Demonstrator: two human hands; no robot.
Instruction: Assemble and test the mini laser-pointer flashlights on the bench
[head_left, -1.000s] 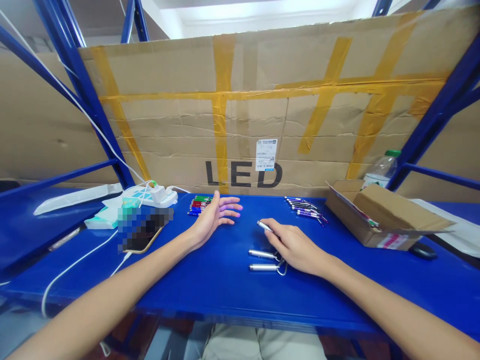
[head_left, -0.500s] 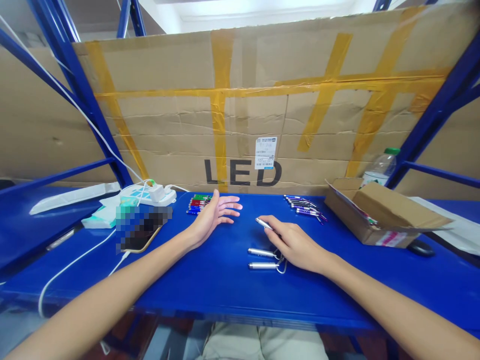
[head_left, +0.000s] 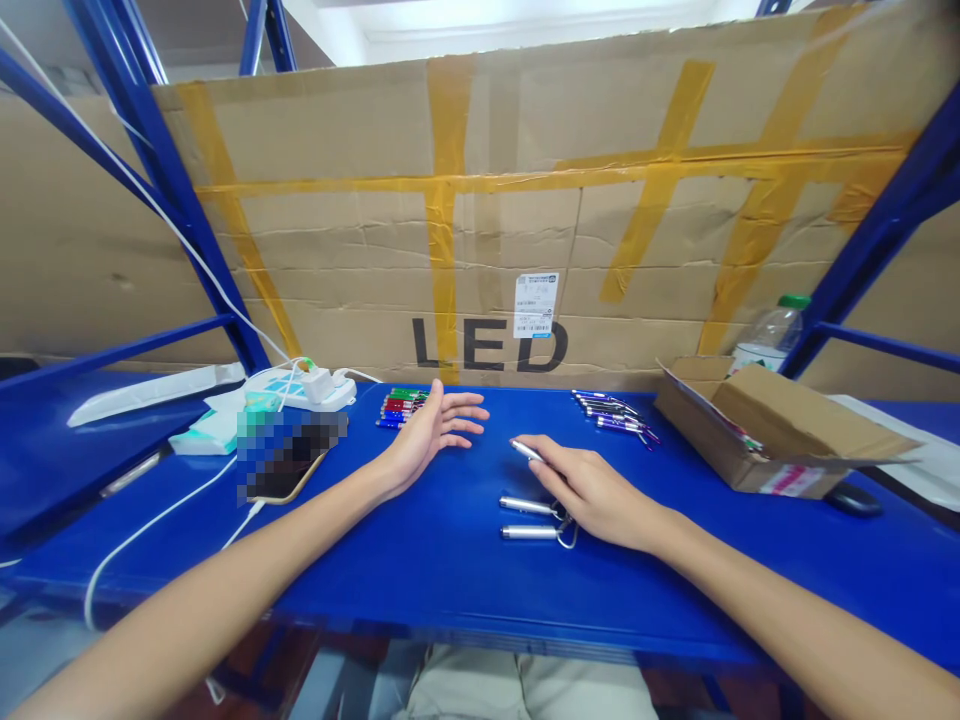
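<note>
Silver tubes (head_left: 529, 532) — glossy metal; tabletop (head_left: 420, 580) — smooth, glossy; cardboard panel (head_left: 345, 250) matt.

the front pens (head_left: 529, 533) are silver, the left pens (head_left: 396, 405) green, red and blue, the right pens (head_left: 606, 412) black and purple. table (head_left: 420, 575) and rack (head_left: 876, 250) are blue. the carton (head_left: 337, 130) is brown, crossed by yellow tape (head_left: 442, 240), with black letters (head_left: 472, 354). the cap (head_left: 793, 301) is green.

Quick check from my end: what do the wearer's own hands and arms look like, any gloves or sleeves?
The left hand and right hand are ungloved, with no rings visible. Both forearms are bare as far as they show: no sleeves, watch, bracelet or markings in view.
</note>
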